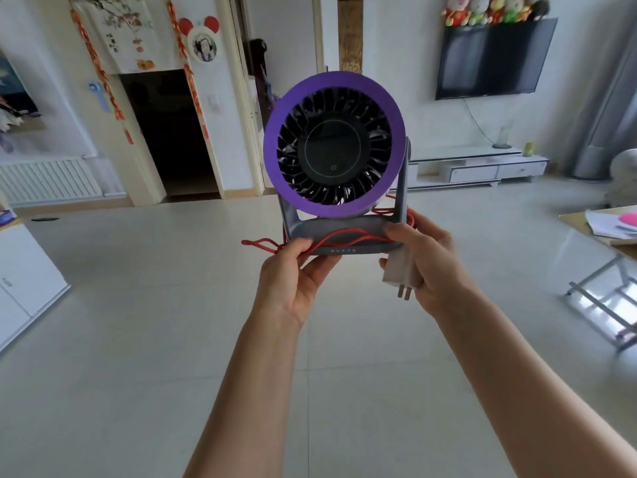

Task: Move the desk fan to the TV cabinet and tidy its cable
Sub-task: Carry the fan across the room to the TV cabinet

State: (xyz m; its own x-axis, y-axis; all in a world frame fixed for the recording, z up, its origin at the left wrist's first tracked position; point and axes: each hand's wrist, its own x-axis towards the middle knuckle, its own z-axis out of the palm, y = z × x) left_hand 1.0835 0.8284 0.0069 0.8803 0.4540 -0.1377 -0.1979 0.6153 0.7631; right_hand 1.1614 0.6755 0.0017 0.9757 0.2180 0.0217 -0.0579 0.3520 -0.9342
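Head view, living room. Desk fan (333,146) held upright in mid-air at centre frame, above tiled floor (172,305), well apart from TV cabinet (479,167) at far R wall. Purple ring around dark blades, black hub w/ power symbol facing camera; grey U-shaped stand w/ flat base (344,236) beneath.

Left hand (293,270) gripping L end of base, thumb on top, fingers curled under. Right hand (424,260) gripping R end of base, thumb on top; also holding white plug adapter (400,270) against palm, two metal prongs pointing down. Hands apart, one at each end of base, both clamped on fan.

Red cable (344,236) looped loosely over top of base in several strands, passing under both thumbs; small loop sticking out past L hand; more strands behind R upright of stand. Cable end at adapter hidden by R hand.

Background: wall-mounted TV (493,56) above cabinet, plush toys (489,8) along its top edge; dark doorway (165,132) w/ red hangings at L; radiator (48,181) at far L; white cupboard (24,270) at L edge; folding table (606,243) w/ papers at R edge.
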